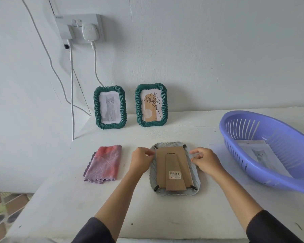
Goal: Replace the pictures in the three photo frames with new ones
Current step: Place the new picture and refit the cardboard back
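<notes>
Backing board (173,165) pinched at both side edges by my left hand (141,159) and right hand (204,159); I lift level, clear of the clips (156,187).

A small white sticker (174,174) sits on the brown cardboard back (161,165) of the pale frame (197,179) lying face down. It has a black barcode, and under it some marks that look like "200", though they are too blurry to be sure. The flower picture (151,106) has tiny words (157,117) near its bottom corner, too small to read. A tiny mark on the wall socket (78,20) is also too small to read.
</notes>
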Tool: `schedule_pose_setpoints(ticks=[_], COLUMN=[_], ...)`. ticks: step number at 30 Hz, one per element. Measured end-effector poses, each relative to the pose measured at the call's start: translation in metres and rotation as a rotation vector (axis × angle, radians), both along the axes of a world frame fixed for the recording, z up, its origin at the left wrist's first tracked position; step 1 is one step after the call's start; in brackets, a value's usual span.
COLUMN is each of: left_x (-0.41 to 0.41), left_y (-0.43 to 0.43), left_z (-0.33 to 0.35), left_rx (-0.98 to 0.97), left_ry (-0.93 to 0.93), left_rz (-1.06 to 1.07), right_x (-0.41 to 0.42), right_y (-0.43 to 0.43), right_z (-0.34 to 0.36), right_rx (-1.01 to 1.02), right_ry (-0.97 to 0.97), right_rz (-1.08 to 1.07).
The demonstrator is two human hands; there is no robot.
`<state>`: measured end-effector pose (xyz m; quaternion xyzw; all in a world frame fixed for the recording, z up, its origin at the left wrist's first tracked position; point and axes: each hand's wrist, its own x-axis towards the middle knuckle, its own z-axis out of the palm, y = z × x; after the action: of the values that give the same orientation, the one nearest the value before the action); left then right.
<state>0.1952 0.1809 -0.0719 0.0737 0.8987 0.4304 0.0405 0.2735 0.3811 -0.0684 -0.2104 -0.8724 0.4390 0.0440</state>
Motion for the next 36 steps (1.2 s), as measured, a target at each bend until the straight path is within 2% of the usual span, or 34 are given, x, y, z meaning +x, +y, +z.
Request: schedule_pose_setpoints(ticks=[3,8,12,15,18,21,24,26,30,33,36], left_x=[0.004,0.008,0.013,0.021,0.031,0.034,0.027,0.022,0.019,0.023,0.025], left_y=[0.001,0.003,0.007,0.018,0.034,0.041,0.035,0.026,0.012,0.007,0.005], left_z=[0.003,0.006,0.012,0.030,0.056,0.071,0.067,0.059,0.034,0.017,0.006], left_rx=[0.000,0.054,0.141,0.297,0.579,0.737,0.798,0.778,0.577,0.303,0.171], left_ry=[-0.006,-0.049,-0.057,-0.036,-0.147,-0.282,-0.272,-0.268,-0.232,-0.123,-0.049], left_rz=[0.010,0.023,0.050,0.052,-0.006,-0.040,0.007,0.077,0.117,0.123,0.111], right_x=[0.007,0.013,0.016,0.013,0.007,0.001,-0.006,-0.010,-0.010,-0.008,-0.010], right_y=[-0.005,-0.003,-0.004,-0.016,-0.039,-0.061,-0.067,-0.060,-0.042,-0.037,-0.037], right_z=[-0.001,0.016,0.061,0.090,0.104,0.108,0.095,0.074,0.025,-0.004,-0.018], right_rx=[0.018,0.028,0.226,0.365,0.446,0.299,0.041,-0.050,0.109,0.185,0.336], right_ry=[0.022,0.153,0.385,0.480,0.488,0.490,0.383,0.333,0.197,0.082,0.012], right_rz=[0.040,-0.045,-0.103,-0.077,0.034,0.229,0.336,0.271,0.070,0.094,0.130])
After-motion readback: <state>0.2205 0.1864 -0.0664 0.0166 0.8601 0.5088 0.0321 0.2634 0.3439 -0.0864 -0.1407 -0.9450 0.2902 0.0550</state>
